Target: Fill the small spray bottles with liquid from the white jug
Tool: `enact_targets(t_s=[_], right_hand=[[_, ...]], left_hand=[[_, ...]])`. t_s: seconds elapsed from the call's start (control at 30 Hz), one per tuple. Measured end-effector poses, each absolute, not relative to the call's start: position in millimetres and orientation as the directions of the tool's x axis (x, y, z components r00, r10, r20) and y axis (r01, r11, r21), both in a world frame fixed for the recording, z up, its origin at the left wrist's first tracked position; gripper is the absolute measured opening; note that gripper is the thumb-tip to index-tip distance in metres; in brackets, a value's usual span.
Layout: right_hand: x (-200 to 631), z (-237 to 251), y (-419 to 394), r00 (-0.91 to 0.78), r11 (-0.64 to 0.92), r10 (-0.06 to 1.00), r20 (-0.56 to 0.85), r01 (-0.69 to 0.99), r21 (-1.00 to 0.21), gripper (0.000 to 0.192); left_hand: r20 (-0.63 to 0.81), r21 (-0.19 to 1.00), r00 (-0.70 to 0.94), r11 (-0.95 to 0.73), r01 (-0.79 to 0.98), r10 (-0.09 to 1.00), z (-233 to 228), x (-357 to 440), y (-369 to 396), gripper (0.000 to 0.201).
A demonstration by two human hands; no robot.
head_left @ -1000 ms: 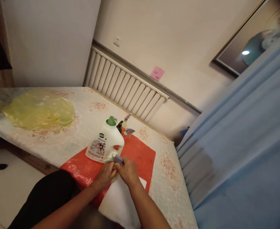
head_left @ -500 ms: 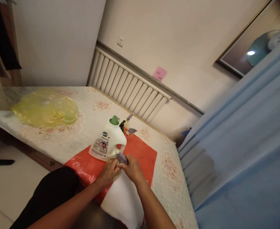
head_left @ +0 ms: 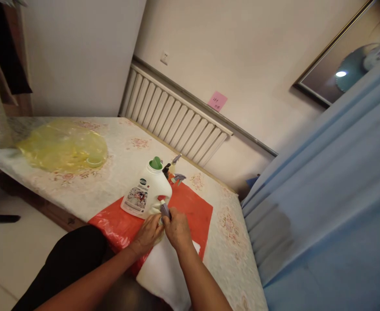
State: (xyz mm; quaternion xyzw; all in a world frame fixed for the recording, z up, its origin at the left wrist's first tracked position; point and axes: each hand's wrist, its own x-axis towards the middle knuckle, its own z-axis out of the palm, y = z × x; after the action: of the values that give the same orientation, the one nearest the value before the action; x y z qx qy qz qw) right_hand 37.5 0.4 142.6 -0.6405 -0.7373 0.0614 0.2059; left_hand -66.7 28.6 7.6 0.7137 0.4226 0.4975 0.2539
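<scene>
Floral tablecloth [head_left: 231, 242]: runs beneath the white detergent jug [head_left: 159, 185] and out to both sides of it.
Yellow plastic bag [head_left: 60, 147]: well left of jug.
Red plastic sheet [head_left: 194, 211]: directly under jug.
White cloth [head_left: 165, 272]: your side of jug, between your forearms.
Jug: upright, green fitting [head_left: 156, 163] in its mouth.
Spray bottle [head_left: 164, 208]: your side of jug, near its handle; body mostly hidden.
Your left hand [head_left: 148, 233]: grasping bottle below its head.
Your right hand [head_left: 178, 226]: clenched around its grey trigger head [head_left: 165, 211].
Other sprayers [head_left: 179, 178]: behind jug, to its right, partly hidden.
</scene>
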Motion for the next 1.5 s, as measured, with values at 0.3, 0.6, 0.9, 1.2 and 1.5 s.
enact_targets(t_s=[0.3, 0.6, 0.9, 1.2, 1.5], right_hand=[[39.6, 138.3, -3.2, -0.075, 0.149, 0.978, 0.193, 0.903, -0.404, 0.010], [80.3, 157.5, -3.6, -0.479, 0.582, 0.798, 0.365, 0.769, -0.264, 0.050], [70.4, 183.1, 14.1, -0.755, 0.747, 0.644, 0.125, 0.655, 0.111, 0.028], [55.5, 185.8, 25.0, -0.692, 0.686, 0.721, 0.032, 0.720, 0.108, 0.009], [30.4, 154.1, 20.2, -0.363, 0.357, 0.928, 0.084, 0.931, 0.082, 0.025]], left_hand=[[0.483, 0.793, 0.165, -0.510, 0.334, 0.860, 11.5, -70.3, 27.5, 0.019], [0.480, 0.797, 0.188, -0.515, 0.314, 0.857, 17.8, -71.1, 25.6, 0.017], [0.472, 0.800, 0.185, -0.507, 0.319, 0.862, 11.1, -72.4, 27.5, 0.018], [0.462, 0.809, 0.169, -0.492, 0.323, 0.871, 11.4, -71.8, 28.2, 0.018], [0.466, 0.811, 0.185, -0.501, 0.302, 0.866, 20.4, -72.6, 24.1, 0.019]])
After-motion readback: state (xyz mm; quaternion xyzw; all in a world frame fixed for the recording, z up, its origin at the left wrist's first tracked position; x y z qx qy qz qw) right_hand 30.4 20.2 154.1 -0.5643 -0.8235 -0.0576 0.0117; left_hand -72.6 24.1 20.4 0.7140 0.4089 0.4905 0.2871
